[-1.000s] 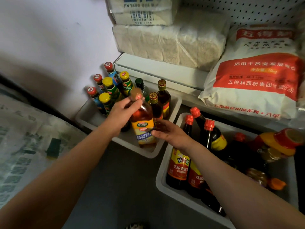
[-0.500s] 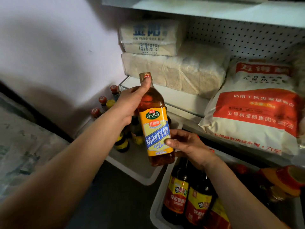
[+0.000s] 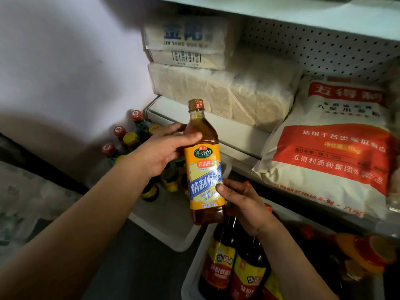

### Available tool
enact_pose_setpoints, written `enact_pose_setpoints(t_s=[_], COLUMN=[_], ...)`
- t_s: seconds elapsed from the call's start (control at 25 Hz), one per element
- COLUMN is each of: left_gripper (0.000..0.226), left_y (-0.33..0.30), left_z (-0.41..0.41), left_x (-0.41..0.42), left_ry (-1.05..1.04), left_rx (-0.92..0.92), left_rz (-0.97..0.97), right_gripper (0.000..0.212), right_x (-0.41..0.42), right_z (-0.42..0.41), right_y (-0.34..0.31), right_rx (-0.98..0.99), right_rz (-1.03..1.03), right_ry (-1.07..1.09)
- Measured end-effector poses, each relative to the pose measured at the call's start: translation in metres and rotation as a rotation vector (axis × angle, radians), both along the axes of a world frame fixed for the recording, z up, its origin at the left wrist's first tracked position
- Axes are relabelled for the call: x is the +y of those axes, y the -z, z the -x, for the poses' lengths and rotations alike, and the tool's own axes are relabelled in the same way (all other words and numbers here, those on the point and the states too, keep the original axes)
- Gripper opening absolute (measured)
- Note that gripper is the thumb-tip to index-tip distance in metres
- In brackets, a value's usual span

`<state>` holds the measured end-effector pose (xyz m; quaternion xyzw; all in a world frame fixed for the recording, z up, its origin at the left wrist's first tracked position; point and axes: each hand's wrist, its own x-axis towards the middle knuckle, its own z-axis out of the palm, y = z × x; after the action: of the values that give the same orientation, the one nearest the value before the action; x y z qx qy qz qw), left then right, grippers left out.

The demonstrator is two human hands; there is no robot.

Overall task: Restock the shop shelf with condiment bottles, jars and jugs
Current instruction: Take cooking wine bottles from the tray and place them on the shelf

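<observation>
You are holding the cooking wine bottle (image 3: 204, 163) upright in the air with 2 hands, above the gap between the 2 white bins. Your left hand (image 3: 163, 151) is gripping the shoulder, thumb lying across the front just above the orange label and fingers wrapping round the back. Your right hand (image 3: 244, 207) is steadying the lower body, thumb pressing on the label edge and fingers curling behind the base. The label is facing you, so you are probably checking it before shelving.

The step in hand looks like carrying 1 bottle from the left bin (image 3: 171, 226), where the small capped bottles (image 3: 129, 139) are standing, toward the shelf. The right bin (image 3: 194, 276) is holding dark soy sauce bottles (image 3: 220, 263) directly under your right wrist.

The nearest shelf board (image 3: 236, 135) is showing only a narrow bare strip in front of the clear grain packs (image 3: 220, 92) and beside the flour sack (image 3: 329, 152). Next you are needing to pick a free spot, keep the bottle vertical, set its base flat and turn the label outward. Where that spot lies, the view is not showing.
</observation>
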<state>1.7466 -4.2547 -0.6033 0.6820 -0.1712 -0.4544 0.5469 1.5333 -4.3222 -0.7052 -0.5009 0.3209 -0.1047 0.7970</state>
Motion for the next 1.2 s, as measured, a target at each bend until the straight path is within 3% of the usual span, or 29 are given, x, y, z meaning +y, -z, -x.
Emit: enact_pose_setpoints(t_s=[0.08, 0.2, 0.44, 0.56, 0.76, 0.92, 1.2], left_gripper=[0.068, 0.088, 0.064, 0.034, 0.045, 0.048, 0.07], left_y=[-0.01, -0.046, -0.172, -0.264, -0.422, -0.568, -0.736], left_z=[0.006, 0.019, 0.05, 0.062, 0.079, 0.091, 0.076], left_x=[0.001, 0.008, 0.033, 0.047, 0.055, 0.052, 0.034], left_ry=[0.006, 0.051, 0.169, 0.156, 0.16, 0.187, 0.158], left_rx=[0.033, 0.091, 0.194, 0.185, 0.081, 0.013, -0.201], left_rz=[-0.016, -0.134, -0.291, -0.293, -0.223, -0.081, 0.141], right_gripper=[0.041, 0.037, 0.046, 0.049, 0.063, 0.036, 0.04], right_x=[0.006, 0.019, 0.051, 0.065, 0.076, 0.065, 0.031], right_z=[0.007, 0.028, 0.067, 0.079, 0.092, 0.094, 0.058], right_y=[-0.019, -0.071, -0.203, -0.297, -0.449, -0.594, -0.743], right_rx=[0.033, 0.106, 0.213, 0.203, 0.146, 0.01, -0.089], right_rz=[-0.059, -0.173, -0.213, -0.22, -0.164, 0.015, 0.273], right_ry=[0.005, 0.04, 0.018, -0.007, -0.015, -0.022, 0.074])
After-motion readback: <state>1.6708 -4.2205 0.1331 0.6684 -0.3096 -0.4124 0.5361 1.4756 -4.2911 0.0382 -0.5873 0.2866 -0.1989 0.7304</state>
